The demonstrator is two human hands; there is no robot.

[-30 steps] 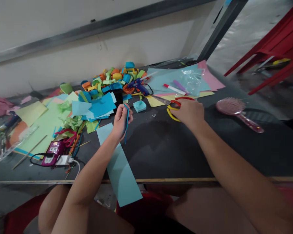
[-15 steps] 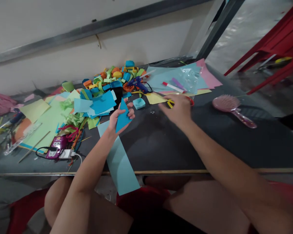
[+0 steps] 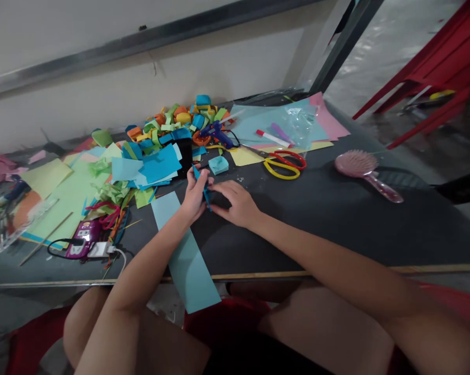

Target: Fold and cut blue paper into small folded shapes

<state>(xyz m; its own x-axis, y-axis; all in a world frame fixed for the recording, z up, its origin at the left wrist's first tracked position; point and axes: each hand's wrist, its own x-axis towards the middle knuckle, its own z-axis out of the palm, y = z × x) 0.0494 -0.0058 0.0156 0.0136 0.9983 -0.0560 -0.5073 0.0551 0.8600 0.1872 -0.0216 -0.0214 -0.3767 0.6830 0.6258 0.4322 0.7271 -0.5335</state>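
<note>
Above the table's middle, my left hand [image 3: 195, 194] is closed around a folded piece of blue paper [image 3: 202, 186], now seen nearly edge-on. From the right, my right hand [image 3: 237, 202] has its fingertips at the paper's other side, apparently pinching its edge. Just beyond the hands sits a small light-blue folded paper piece [image 3: 218, 165]. Scissors [image 3: 284, 164] with one red and one yellow handle lie to the right, out of the hand. A long light-blue paper strip [image 3: 190, 260] passes under my left forearm and hangs over the table's front edge.
A pile of coloured paper pieces [image 3: 172, 122] stands by the wall, with a blue glue gun [image 3: 219, 134] beside it. A pink hairbrush [image 3: 361, 169] lies at right. At left are a purple device [image 3: 84, 238], a white plug and green paper sheets [image 3: 78, 192].
My right hand has left the scissors on the table and come left to the blue paper. My left hand has turned the paper from face-on to nearly edge-on.
</note>
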